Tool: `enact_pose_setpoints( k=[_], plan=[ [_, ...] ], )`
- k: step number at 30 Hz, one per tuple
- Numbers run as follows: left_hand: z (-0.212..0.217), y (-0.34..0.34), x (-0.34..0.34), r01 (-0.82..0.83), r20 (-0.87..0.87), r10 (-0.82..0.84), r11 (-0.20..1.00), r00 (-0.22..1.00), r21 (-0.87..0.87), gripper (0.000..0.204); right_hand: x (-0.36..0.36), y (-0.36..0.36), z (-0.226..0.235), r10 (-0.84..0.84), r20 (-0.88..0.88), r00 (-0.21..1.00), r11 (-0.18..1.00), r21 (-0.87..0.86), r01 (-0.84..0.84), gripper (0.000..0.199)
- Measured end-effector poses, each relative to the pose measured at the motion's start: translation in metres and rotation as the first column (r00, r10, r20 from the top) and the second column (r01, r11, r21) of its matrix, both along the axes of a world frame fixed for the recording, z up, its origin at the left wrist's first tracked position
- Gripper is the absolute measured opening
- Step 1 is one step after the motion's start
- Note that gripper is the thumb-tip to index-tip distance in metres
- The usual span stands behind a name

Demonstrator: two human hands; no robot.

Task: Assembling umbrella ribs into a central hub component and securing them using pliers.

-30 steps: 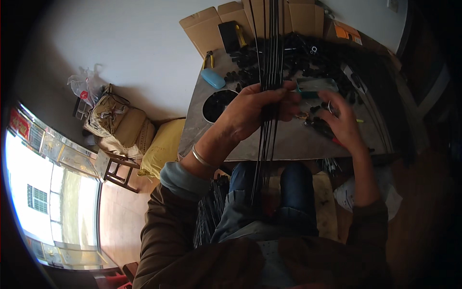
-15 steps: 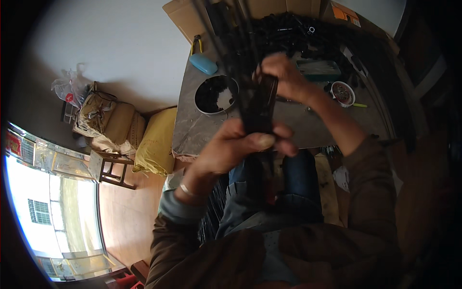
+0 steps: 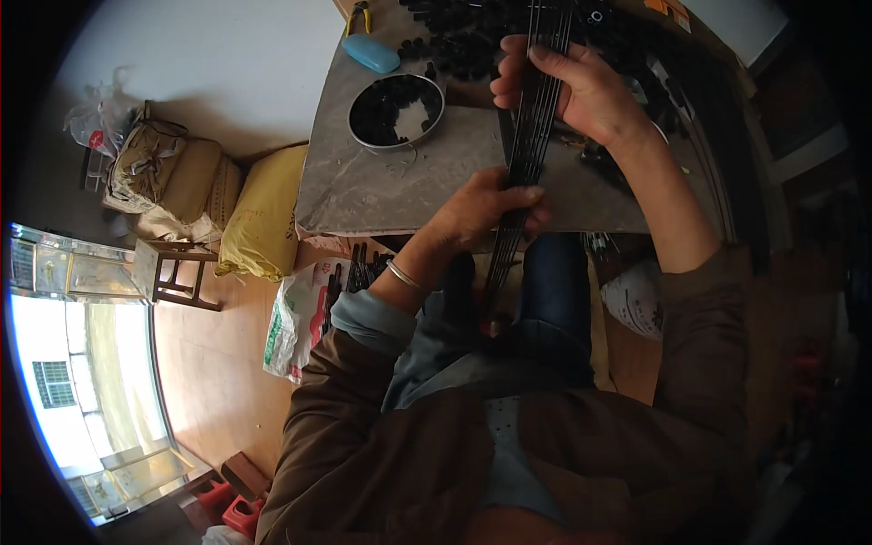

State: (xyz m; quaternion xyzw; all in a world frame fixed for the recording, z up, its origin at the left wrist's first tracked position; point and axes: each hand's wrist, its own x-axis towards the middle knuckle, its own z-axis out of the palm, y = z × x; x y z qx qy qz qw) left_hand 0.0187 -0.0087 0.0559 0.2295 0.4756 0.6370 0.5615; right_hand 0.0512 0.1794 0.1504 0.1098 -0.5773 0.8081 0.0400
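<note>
A bundle of long, thin black rods (image 3: 536, 136) stands tilted in front of me, its lower end between my knees and its top past the upper edge of view. My left hand (image 3: 477, 209) is closed round its middle, thumb across the front. Higher up, my right hand (image 3: 595, 91) grips the same bundle, the thumb in front and the fingers behind. Left of the rods, a round bowl (image 3: 381, 145) with small black parts stands on the grey table (image 3: 363, 195).
A pile of small black parts (image 3: 468, 41) covers the table's far side. A light-blue object (image 3: 371, 54) lies beside yellow-handled pliers (image 3: 361, 18). Left of the table are a yellow sack (image 3: 263, 213) and a wooden stool (image 3: 186, 277). A white printed bag (image 3: 289, 327) lies by my left arm.
The view has shifted, and the blurred bundle is now sharp. My right hand has gone from beside the bundle to a hold on its upper part. The left hand keeps its grip.
</note>
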Motion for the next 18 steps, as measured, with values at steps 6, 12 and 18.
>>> enact_pose_setpoints(
  k=[6,12,18],
  plan=[
    [0.002,-0.003,0.013,-0.418,-0.817,0.536,0.806,0.214,0.419,0.088,0.029,-0.027,0.002,0.049,-0.14,0.989,0.984,0.179,-0.023,0.025],
    [-0.019,-0.019,-0.02,0.079,-0.989,0.077,0.995,-0.126,0.068,0.118,0.052,-0.062,-0.016,0.068,-0.174,0.982,0.94,0.342,-0.004,0.017],
    [0.05,-0.042,-0.031,0.065,-0.605,0.21,0.915,0.768,0.399,0.118,0.061,-0.062,-0.016,0.048,-0.192,0.98,0.953,0.301,0.012,0.017]
  ],
)
